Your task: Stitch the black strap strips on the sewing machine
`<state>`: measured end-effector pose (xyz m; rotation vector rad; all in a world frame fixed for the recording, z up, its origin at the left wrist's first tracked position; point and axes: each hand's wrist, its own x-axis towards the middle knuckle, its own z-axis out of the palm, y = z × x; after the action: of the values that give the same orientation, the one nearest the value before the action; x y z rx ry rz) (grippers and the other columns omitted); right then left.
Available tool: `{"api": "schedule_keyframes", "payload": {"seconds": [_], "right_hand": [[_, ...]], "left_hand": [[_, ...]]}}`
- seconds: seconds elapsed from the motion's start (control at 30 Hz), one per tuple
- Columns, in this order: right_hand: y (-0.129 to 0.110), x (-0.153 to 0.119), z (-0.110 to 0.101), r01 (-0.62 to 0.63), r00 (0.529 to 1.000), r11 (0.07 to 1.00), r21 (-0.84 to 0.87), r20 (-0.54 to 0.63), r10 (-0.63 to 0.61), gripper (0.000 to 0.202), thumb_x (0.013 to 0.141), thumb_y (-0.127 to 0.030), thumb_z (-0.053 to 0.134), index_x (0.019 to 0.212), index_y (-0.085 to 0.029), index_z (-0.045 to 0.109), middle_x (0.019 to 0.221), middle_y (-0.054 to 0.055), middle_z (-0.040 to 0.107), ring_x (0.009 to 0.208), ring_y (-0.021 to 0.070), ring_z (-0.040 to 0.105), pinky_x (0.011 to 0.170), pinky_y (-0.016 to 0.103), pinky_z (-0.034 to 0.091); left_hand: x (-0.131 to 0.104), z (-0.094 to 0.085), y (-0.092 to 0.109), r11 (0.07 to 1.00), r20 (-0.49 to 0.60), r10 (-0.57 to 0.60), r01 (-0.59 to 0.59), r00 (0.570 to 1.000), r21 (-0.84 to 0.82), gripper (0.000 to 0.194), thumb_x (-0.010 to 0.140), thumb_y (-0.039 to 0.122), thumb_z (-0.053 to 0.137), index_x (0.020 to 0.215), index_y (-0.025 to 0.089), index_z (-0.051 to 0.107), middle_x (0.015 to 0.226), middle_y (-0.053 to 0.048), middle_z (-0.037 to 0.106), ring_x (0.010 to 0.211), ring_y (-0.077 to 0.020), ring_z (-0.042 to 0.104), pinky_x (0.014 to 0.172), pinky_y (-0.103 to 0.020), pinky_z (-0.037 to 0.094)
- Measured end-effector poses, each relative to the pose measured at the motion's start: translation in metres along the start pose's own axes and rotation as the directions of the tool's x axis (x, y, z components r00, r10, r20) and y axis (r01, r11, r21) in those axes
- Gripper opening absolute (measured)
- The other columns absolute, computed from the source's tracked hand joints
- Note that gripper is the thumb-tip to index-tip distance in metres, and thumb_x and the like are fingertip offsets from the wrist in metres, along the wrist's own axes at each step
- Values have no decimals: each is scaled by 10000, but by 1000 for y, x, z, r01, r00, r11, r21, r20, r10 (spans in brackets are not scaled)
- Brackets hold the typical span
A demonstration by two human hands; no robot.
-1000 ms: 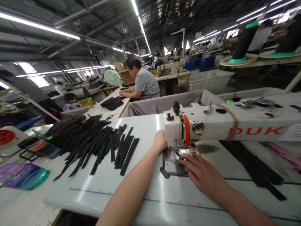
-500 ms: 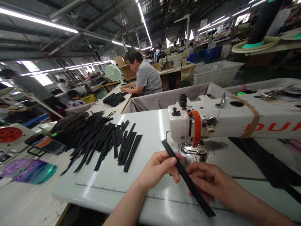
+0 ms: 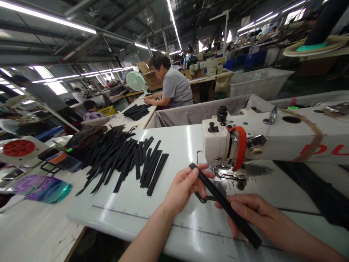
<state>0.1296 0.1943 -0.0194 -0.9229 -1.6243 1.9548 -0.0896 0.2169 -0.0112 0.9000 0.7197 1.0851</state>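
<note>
Holding one narrow black fabric strip [image 3: 225, 205] between both hands, we have it slanting across the space before us, its far end up to the left and its near end down to the right. Our left hand [image 3: 185, 189] pinches the strip close to its far end, thumb pressed on top and fingers curled behind; only a short tip pokes out past the thumb. Our right hand [image 3: 251, 214] grips the lower half, thumb laid along the upper face and fingers underneath, with the near end sticking out beyond it. Between the two grips, the middle of the strip lies bare.

We hold it on our side of the sewing machine [image 3: 218, 142], just in front of the presser foot [image 3: 229, 174] and the orange guard [image 3: 240, 149], above the pale tabletop [image 3: 180, 142] and its printed ruler scale [image 3: 196, 231]. To the left of our hands, well apart from them, a heap of similar black strips [image 3: 117, 156] spreads over the table. More dark strips [image 3: 313, 196] lie under the machine arm, to our right. Farther off, a co-worker in a grey shirt [image 3: 177, 87] bends over a bench near a pale green fan [image 3: 135, 80].
</note>
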Motion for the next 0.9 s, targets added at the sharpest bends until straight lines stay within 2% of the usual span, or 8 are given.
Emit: {"api": "schedule_keyframes", "payload": {"seconds": [0.13,0.27,0.33,0.43,0.5,0.57,0.73,0.9], "right_hand": [[-5,2,0,32,999,998,-47,-13,-32,514,951,-606,450,823,-165,679,725,54,664,588,138,545,556,256,421],[-2,2,0,17,1000,999,-45,-6,-17,525,944,-622,446,864,-160,684,737,57,660,554,128,518,517,252,387],[2,2,-1,10,1000,998,-56,-11,-11,507,938,-618,461,963,-164,684,736,53,661,559,133,521,526,257,392],[9,3,-3,-1,991,994,-107,-135,-13,492,867,-612,588,1098,-183,655,741,36,647,634,161,558,577,273,436],[10,4,-4,5,973,986,-169,-225,-44,468,804,-591,669,1054,-195,656,726,19,611,658,168,553,584,274,443],[10,4,-5,29,963,978,-209,-257,-83,411,784,-557,692,996,-209,636,688,-7,558,615,152,513,551,263,425],[4,-1,-3,108,958,961,-254,-234,-169,282,802,-455,683,920,-231,560,665,-37,488,598,137,481,559,260,419],[4,-6,-2,120,971,969,-217,-176,-159,287,805,-440,699,938,-242,540,695,-36,513,627,140,491,566,250,409]], "left_hand": [[4,-5,3,998,-103,21,-26,994,-48,459,889,484,620,1137,101,668,997,-146,728,518,-74,591,525,-195,470],[5,-8,1,1000,-102,12,-14,995,-22,405,872,448,662,1073,97,688,952,-128,728,524,-59,571,545,-188,442],[5,-10,-1,999,-84,12,-15,996,-29,362,854,431,691,1016,107,694,917,-106,722,510,-49,552,532,-182,423],[4,-10,0,996,-77,24,-31,997,-82,305,812,390,749,944,122,688,846,-57,697,539,-53,557,564,-186,431],[3,-8,2,992,-81,51,-59,995,-108,290,786,359,779,936,129,686,832,-40,682,610,-70,578,627,-201,455],[2,-6,4,991,-76,76,-84,994,-102,297,781,337,786,976,133,692,866,-51,693,683,-91,593,692,-221,470],[0,-1,6,994,-52,86,-90,995,-64,316,807,308,754,1058,123,706,926,-98,726,752,-135,623,776,-274,487],[-1,-1,6,993,-12,79,-79,997,-82,273,821,285,740,1048,135,718,917,-89,729,747,-122,633,761,-245,493]]}}
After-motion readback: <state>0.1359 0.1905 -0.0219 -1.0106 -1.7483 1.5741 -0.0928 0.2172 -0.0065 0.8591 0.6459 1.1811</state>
